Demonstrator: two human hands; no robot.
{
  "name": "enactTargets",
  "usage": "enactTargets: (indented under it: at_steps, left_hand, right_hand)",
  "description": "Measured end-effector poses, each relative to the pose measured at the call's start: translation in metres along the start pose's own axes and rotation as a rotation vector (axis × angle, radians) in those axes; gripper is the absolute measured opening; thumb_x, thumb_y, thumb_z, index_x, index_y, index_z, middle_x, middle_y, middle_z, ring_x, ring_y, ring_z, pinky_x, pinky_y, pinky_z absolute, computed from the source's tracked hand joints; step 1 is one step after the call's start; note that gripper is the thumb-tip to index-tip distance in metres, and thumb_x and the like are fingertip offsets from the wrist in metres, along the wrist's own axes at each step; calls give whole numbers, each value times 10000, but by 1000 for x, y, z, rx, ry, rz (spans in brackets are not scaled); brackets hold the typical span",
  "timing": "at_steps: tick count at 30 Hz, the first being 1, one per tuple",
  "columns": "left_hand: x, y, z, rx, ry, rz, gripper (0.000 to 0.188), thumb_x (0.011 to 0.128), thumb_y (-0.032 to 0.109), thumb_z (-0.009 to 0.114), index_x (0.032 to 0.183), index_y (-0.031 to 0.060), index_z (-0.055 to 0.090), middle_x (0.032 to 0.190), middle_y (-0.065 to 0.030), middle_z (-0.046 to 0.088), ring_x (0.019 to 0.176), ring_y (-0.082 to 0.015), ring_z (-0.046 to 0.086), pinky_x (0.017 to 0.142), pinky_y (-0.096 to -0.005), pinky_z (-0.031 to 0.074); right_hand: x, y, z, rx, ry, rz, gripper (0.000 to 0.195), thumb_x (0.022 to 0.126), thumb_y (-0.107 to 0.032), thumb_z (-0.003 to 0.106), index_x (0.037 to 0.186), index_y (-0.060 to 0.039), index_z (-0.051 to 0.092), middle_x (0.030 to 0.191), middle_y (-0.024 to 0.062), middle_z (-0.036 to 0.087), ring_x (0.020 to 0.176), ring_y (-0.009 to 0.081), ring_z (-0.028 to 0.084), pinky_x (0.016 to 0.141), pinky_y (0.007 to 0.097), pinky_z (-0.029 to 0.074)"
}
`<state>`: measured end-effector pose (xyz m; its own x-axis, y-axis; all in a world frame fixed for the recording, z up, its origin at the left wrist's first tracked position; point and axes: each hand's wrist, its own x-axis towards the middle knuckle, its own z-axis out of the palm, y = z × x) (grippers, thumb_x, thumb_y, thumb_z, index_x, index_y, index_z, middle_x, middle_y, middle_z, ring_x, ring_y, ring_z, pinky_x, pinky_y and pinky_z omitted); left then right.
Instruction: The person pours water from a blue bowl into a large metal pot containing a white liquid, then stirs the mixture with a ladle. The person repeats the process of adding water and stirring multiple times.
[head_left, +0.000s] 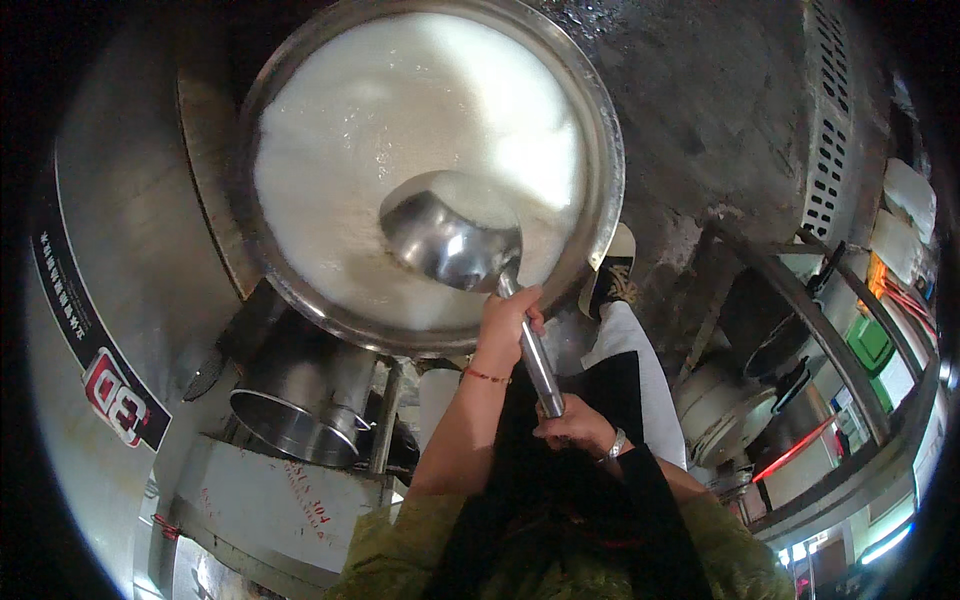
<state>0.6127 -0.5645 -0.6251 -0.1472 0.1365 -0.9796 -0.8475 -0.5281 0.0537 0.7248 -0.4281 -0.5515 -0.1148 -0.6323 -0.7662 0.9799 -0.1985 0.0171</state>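
Note:
Before me stands a wide metal pot (611, 150) filled with a milky white liquid (337, 150). A large stainless steel ladle (450, 240) is at the near part of the pot, over or partly in the liquid; white liquid shows inside its bowl. My left hand (506, 322) grips the ladle's tubular handle close to the bowl. Around the far end of the same handle, near my dark apron, my right hand (574, 427) is closed. Whether the underside of the bowl touches the liquid is hard to tell.
Left of me are an empty-looking steel pot (292, 420) on its side and a steel cabinet (277, 502) with red lettering. A metal rack (810, 300) with lidded pots stands to the right. A perforated drain cover (825, 150) lies along the floor. My shoe (611, 281) is beside the pot.

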Motion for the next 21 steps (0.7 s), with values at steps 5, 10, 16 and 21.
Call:
enactTargets:
  at_steps: [5, 10, 16, 21]
  left_hand:
    - [-6, 67, -1, -75, -31, 77, 199, 772, 129, 584, 655, 97, 427, 512, -8, 383, 400, -151, 403, 415, -303, 360]
    - [34, 161, 33, -285, -296, 249, 199, 753, 143, 629, 710, 60, 453, 527, -27, 426, 446, -173, 479, 430, -313, 407]
    - [84, 196, 85, 5, 174, 464, 173, 738, 98, 615, 707, 14, 466, 595, -58, 455, 479, -170, 494, 424, -316, 434]
    - [131, 194, 93, 171, 260, 435, 191, 704, 84, 615, 687, -29, 462, 582, -84, 467, 410, -177, 477, 362, -319, 410]
  right_hand:
    - [28, -63, 31, -356, 204, -62, 287, 682, -92, 690, 861, -46, 470, 591, 25, 499, 468, 120, 516, 426, 240, 418]
    - [76, -150, 34, -652, 430, -241, 499, 696, -202, 696, 1066, 6, 434, 658, 65, 539, 484, 110, 517, 450, 261, 430]
    - [104, -222, 17, -779, 568, -308, 395, 678, -170, 683, 949, 7, 456, 567, 54, 499, 420, 126, 494, 397, 264, 403]
    - [125, -233, -9, -518, 499, -185, 291, 659, -128, 666, 792, -12, 436, 545, 41, 475, 398, 118, 470, 354, 255, 369]
